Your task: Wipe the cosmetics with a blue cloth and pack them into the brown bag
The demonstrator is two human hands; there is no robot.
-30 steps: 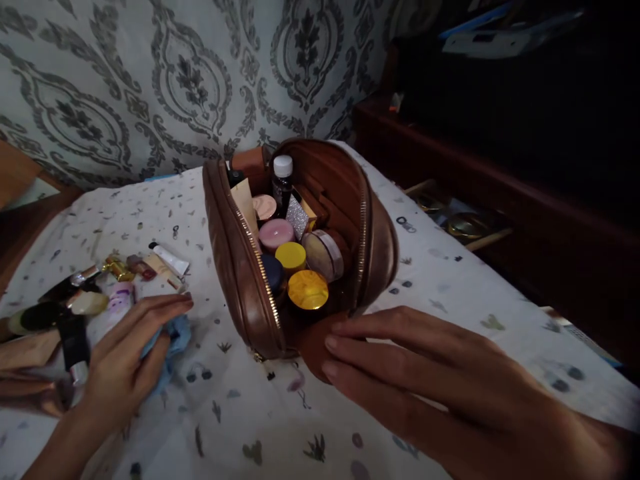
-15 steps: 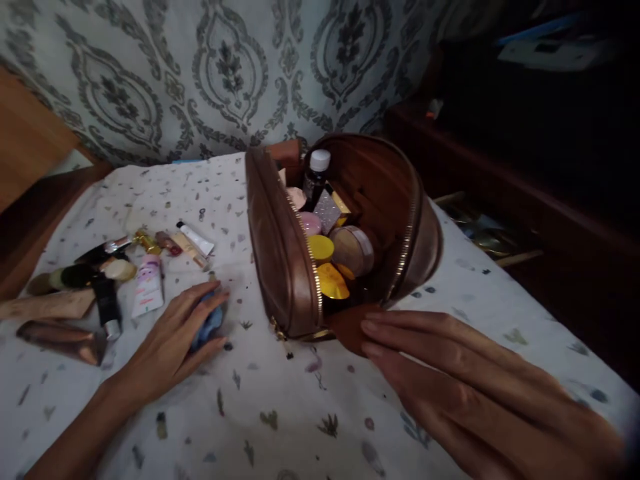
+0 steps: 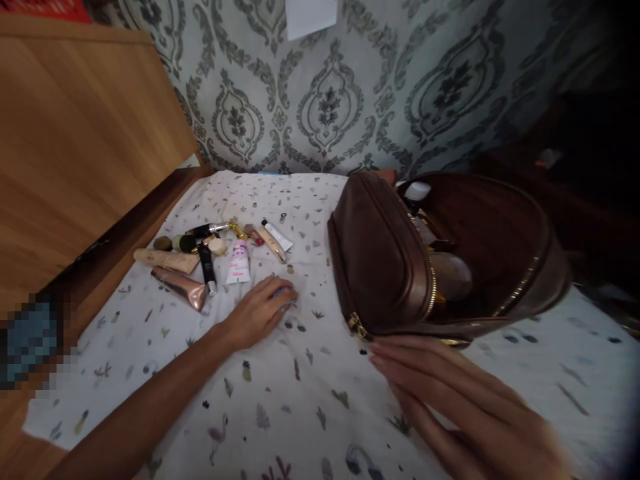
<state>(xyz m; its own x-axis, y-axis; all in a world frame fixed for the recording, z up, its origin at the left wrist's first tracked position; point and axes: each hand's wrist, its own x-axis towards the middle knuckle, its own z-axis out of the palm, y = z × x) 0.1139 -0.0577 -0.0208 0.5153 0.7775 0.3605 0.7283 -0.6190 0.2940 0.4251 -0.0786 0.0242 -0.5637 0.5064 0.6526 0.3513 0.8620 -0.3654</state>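
Left hand (image 3: pixel 257 312), between 7 and 8 o'clock from the view's centre, was closed round a blue wad (image 3: pixel 284 291), mostly hidden. Right hand (image 3: pixel 457 397), between 4 and 5, lay at the brown bag (image 3: pixel 377 260), 3 o'clock; its grip could not be told. Bag contents were largely hidden, interior dark. Printed sheet (image 3: pixel 280 393) beneath; tubes (image 3: pixel 239 263) at 9; patterned wallpaper (image 3: pixel 330 110) at 12.
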